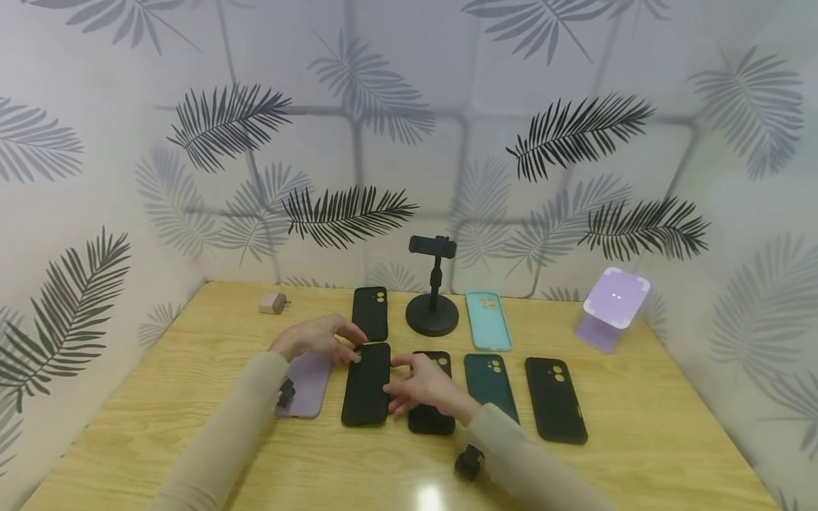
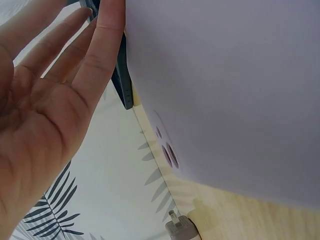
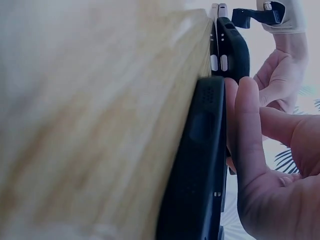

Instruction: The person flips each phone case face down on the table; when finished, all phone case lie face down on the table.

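Note:
A black phone case [image 1: 367,383] lies on the wooden table between the two hands. My left hand [image 1: 322,337] reaches over a lilac phone case [image 1: 307,383], its fingertips at the black case's upper left corner by the camera cutout. Its fingers look nearly straight in the left wrist view, beside the large lilac case [image 2: 225,90]. From the other side my right hand [image 1: 424,387] touches the black case's right edge with extended fingers. Beneath that hand lies a second black phone case [image 1: 431,420], partly covered. Its long edge [image 3: 192,165] is close up in the right wrist view.
Behind are another black case [image 1: 369,312], a black phone stand [image 1: 432,316], a light blue case [image 1: 488,323] and a plug adapter [image 1: 273,303]. To the right lie a dark teal case [image 1: 491,387], a black case [image 1: 556,401] and a lilac stand [image 1: 616,298].

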Motion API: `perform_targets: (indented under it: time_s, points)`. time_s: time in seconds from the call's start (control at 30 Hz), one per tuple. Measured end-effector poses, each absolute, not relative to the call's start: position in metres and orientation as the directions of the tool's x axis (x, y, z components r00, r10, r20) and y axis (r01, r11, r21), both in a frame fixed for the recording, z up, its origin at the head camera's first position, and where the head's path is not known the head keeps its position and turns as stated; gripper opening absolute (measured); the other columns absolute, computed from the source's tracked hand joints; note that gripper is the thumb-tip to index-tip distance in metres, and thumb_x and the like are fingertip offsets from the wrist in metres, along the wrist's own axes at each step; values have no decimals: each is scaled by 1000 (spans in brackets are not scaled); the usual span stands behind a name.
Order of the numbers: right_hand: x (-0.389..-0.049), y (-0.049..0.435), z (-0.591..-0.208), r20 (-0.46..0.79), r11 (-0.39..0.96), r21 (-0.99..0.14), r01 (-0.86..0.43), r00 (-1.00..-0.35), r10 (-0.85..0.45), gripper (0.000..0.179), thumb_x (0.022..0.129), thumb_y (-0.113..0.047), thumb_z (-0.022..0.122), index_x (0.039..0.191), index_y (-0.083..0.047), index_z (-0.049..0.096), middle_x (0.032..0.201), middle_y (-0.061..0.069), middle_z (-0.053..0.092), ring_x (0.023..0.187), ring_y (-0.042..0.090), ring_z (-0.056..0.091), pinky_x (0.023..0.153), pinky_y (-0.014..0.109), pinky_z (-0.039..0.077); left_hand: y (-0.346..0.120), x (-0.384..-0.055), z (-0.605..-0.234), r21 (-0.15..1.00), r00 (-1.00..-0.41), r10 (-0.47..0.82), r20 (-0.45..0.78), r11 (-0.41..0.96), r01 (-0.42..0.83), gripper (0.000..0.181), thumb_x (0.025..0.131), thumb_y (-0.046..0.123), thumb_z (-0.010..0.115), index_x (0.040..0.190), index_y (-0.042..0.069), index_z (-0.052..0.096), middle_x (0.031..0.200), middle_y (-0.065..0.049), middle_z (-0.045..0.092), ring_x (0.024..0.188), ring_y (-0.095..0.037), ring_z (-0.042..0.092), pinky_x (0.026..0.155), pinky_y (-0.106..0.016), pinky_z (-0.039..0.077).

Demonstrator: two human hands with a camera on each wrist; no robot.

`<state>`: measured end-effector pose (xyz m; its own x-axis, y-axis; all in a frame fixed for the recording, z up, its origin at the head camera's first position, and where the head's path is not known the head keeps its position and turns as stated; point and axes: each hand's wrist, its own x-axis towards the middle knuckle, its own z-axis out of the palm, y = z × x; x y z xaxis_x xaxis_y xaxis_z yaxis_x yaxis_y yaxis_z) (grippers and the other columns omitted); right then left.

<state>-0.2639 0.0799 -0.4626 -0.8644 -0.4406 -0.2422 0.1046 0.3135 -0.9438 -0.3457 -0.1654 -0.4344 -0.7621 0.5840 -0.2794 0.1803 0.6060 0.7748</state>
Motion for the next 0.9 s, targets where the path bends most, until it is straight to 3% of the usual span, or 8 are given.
perform_targets:
  time_s: [0.27, 0.57, 0.9]
  points:
    - [-265, 78, -458, -274, 342, -932, 122, -855, -441, 60, 93, -14, 67, 143, 7, 41, 85, 18, 73, 66, 22, 72, 60, 36, 61, -169, -347, -437, 776, -776, 562, -285, 611, 158, 42, 86, 4, 71, 127, -1, 62, 130, -17, 63, 82, -20, 71, 73, -34, 60]
    - [-267, 83, -454, -295, 386, -915, 116, -845, -445, 50, 96, -21, 65, 135, 7, 52, 98, 17, 73, 77, 25, 74, 60, 35, 61, -175, -349, -435, 777, -804, 560, -199, 590, 219, 40, 86, 4, 68, 125, -4, 62, 120, -18, 68, 86, -22, 69, 73, -37, 60]
    - [-283, 83, -450, -206, 334, -941, 50, -869, -449, 34, 95, -8, 63, 126, 6, 59, 99, 20, 72, 77, 23, 72, 66, 36, 62, -175, -352, -432, 805, -857, 485, -172, 571, 162, 35, 93, 6, 62, 127, -3, 61, 122, -20, 66, 99, -27, 68, 76, -41, 60]
